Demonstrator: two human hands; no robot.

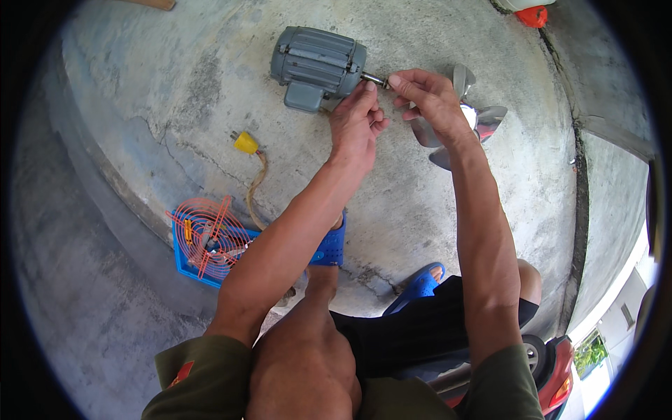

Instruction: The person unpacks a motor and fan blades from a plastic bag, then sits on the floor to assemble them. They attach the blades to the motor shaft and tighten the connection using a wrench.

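A grey electric motor (pixel 318 66) lies on the concrete floor with its steel shaft (pixel 373 78) pointing right. My right hand (pixel 428 98) pinches the tip of that shaft between thumb and forefinger. My left hand (pixel 358 122) is curled just below the shaft by the motor's end; whether it holds anything small I cannot tell. A shiny metal fan blade (pixel 483 119) lies right behind my right hand, partly hidden by it.
A yellow plug (pixel 246 143) on a tan cord lies left of my arms. An orange wire fan guard (pixel 208 234) rests on a blue tray (pixel 183 264). My blue sandals (pixel 420 283) are on the cracked floor. A red object (pixel 533 15) sits far right.
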